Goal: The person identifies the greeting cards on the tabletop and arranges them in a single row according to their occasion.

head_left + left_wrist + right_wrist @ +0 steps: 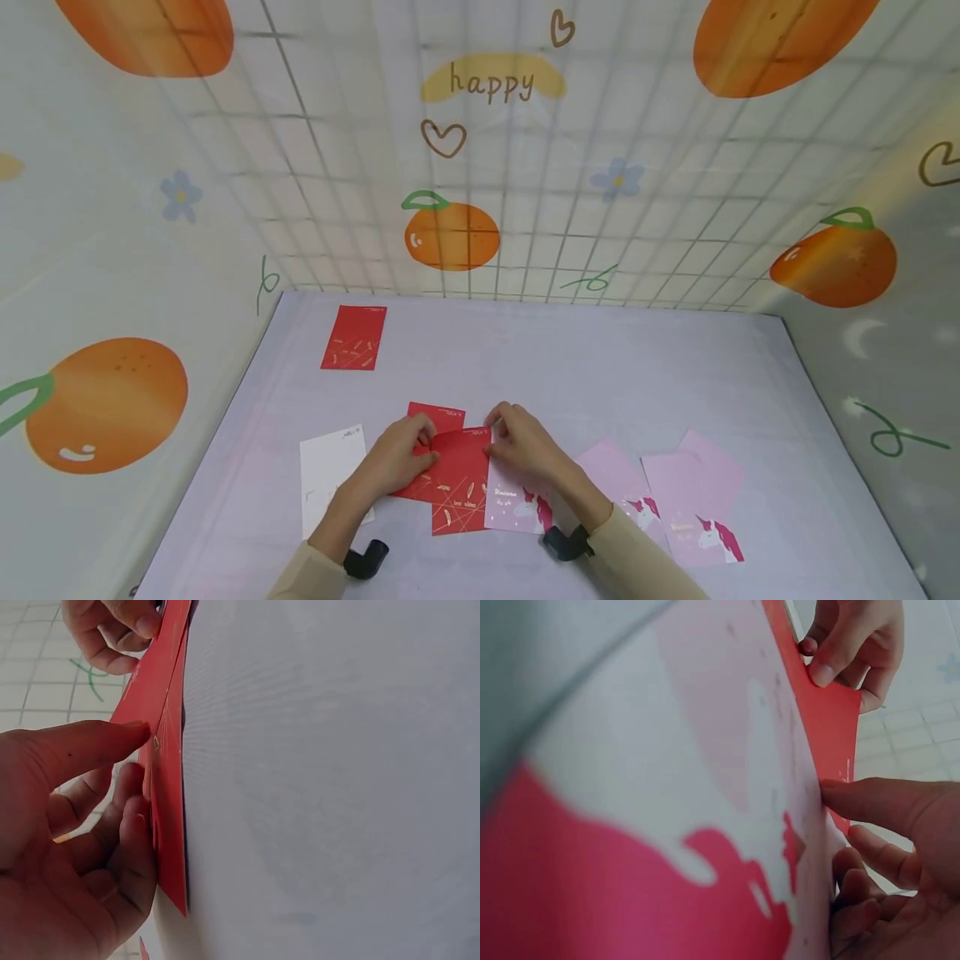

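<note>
A red card (463,467) printed with light lines lies in the middle, overlapping other red cards. My left hand (399,454) pinches its left side; in the left wrist view the thumb (127,735) rests on the red face with the fingers curled behind. My right hand (527,442) pinches near the card's upper right corner, its thumb (870,796) at the edge in the right wrist view. Another red card (442,412) shows behind the top edge. Below my right hand lies a pink unicorn card (513,507), partly covered by that hand.
A white card (330,458) lies left of my left hand, partly behind the forearm. Farther back is a single red card (354,337). Several pink unicorn cards (675,492) overlap at the right. Printed cloth (510,167) walls the table at the back and sides.
</note>
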The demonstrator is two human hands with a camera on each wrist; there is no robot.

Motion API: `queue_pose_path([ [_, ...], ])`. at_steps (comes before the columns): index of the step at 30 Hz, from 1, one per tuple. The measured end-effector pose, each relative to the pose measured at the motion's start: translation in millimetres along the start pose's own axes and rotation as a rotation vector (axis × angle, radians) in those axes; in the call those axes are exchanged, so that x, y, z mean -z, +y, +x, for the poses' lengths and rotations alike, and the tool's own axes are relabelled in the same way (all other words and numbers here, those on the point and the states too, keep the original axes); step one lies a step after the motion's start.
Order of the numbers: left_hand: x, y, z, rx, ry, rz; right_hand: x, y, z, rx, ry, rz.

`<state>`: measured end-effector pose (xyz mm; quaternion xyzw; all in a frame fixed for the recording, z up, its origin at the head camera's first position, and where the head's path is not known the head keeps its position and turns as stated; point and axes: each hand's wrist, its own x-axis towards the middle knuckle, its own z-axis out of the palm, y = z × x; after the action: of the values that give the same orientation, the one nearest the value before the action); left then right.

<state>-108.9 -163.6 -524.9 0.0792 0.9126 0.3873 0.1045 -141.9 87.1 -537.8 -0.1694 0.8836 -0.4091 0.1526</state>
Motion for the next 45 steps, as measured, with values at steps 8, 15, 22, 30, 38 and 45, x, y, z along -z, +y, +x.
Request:
queue_pose_path([
  [8,1.8,-4.1,0.2,0.015,-0.019,-0.094,1.5,-2.0,-0.7,-0.005,0.010,0.002],
  [15,3.5,-5.6,-0.8,0.033,-0.017,-0.158,1.2,-2.1,-1.2,0.002,0.018,0.009],
  [22,5.0,-2.8,-4.5,0.028,0.006,-0.193,4.0,-1.8,-2.5,0.030,0.032,0.056],
  [30,10.3,4.7,-9.2,0.018,0.031,-0.251,6.6,6.3,-0.7,0.026,-0.007,0.186],
  [38,14.5,7.6,-9.7,0.037,0.008,-0.404,8.3,16.1,0.4,0.035,-0.051,0.309],
  [45,17.8,12.1,-11.3,0.041,0.024,-0.456,14.1,17.4,-0.8,0.049,-0.107,0.453],
])
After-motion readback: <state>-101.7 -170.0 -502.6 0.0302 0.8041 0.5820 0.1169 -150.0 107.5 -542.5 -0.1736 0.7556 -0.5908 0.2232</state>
